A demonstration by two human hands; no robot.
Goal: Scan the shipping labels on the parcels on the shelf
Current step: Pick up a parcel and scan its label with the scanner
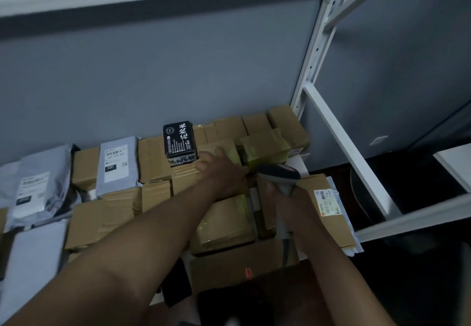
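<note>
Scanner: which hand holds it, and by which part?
The right hand grips the scanner by its handle; the left hand rests on a cardboard parcel.

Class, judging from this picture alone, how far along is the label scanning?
Done: cannot tell; nothing marks scanned labels. In hand: the right hand grips the scanner while the left hand rests on a cardboard parcel. Left: possibly the grey mailer and labelled box.

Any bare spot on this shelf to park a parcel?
Hardly. Cardboard boxes and grey mailers sit packed together up to the white upright. Only a sliver of shelf board shows, beside the scanner. Above the black box, open air.
</note>
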